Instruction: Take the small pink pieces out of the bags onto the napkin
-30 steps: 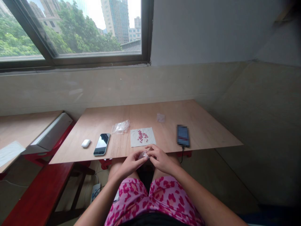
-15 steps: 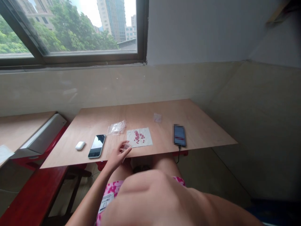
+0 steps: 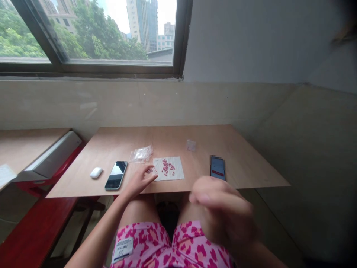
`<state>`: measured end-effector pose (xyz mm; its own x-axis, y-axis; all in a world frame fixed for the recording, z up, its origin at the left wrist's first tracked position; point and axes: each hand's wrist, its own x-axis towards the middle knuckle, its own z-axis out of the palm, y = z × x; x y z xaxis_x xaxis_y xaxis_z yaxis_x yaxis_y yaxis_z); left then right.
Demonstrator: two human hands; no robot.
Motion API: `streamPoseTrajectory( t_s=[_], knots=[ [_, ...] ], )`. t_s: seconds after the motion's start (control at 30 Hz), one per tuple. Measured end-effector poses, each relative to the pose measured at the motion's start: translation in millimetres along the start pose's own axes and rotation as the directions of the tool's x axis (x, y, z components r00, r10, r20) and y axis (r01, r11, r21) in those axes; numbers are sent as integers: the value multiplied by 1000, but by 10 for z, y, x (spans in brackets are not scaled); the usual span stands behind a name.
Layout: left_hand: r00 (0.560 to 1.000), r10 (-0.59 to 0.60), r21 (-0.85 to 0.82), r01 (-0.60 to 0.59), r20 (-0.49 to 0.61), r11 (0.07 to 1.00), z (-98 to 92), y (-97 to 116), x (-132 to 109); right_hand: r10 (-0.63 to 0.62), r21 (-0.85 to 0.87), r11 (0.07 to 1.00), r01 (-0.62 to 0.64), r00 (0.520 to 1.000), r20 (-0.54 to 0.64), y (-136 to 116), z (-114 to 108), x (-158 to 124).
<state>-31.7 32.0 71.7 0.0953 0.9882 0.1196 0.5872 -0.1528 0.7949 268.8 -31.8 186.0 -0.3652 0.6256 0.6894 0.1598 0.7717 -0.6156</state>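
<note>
My left hand [image 3: 141, 181] rests at the near edge of the wooden table [image 3: 245, 163], pinching a small clear bag [image 3: 151, 171] between thumb and fingers. Just right of it lies a white sheet [image 3: 175, 172] with several small red pills [image 3: 167, 167] on it. My right hand [image 3: 223, 214] hangs in the air close to the camera, blurred by motion, its fingers curled; whether it holds anything is hidden.
A pile of clear bags [image 3: 141, 154] lies behind the sheet. One more small bag [image 3: 191, 145] sits farther back. A dark phone [image 3: 116, 175] and a white earbud case [image 3: 96, 172] are at the left. Another phone [image 3: 217, 168] lies at the right. A red bench [image 3: 33, 238] stands lower left.
The hands were together on the small bag. The right hand let go and rose toward the camera, then dropped lower. The left hand carried the bag up beside the white sheet.
</note>
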Motion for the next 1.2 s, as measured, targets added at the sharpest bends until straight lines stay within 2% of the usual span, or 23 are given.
streamPoseTrajectory(
  t_s=[0.03,0.1,0.17,0.2,0.27,0.33,0.47,0.67,0.97,1.1,1.2],
  knots=[
    [999,36,51,-37,13,998,-14,-15,85,11,-17,1000,-12,999,-32,274,154,147],
    [994,99,169,-107,52,980,-27,-38,274,214,-85,973,-213,977,-4,877,475,321],
    [986,139,276,-159,90,948,-15,-52,459,381,-144,916,-375,924,21,1463,752,312],
    [983,154,319,-178,100,931,0,-57,540,430,-177,891,-417,902,39,1714,863,253],
    [976,184,384,-216,119,897,43,-69,668,442,-224,881,-417,894,76,2085,1034,86],
    [964,215,439,-262,155,859,90,-83,752,435,-254,877,-407,898,62,2278,1145,-64],
    [943,233,561,-330,239,759,155,-105,839,398,-357,872,-334,909,122,2333,1234,-165],
    [910,225,663,-408,348,628,180,-70,897,412,-507,826,-245,877,247,2255,1243,-124],
    [824,277,704,-566,495,429,190,174,995,437,-530,809,-253,863,255,2201,1228,-107],
    [787,263,685,-616,559,389,191,255,1058,440,-521,812,-263,863,250,2188,1216,-100],
    [785,247,690,-618,568,378,193,298,1088,435,-516,815,-262,866,248,2175,1207,-98]
  ],
)
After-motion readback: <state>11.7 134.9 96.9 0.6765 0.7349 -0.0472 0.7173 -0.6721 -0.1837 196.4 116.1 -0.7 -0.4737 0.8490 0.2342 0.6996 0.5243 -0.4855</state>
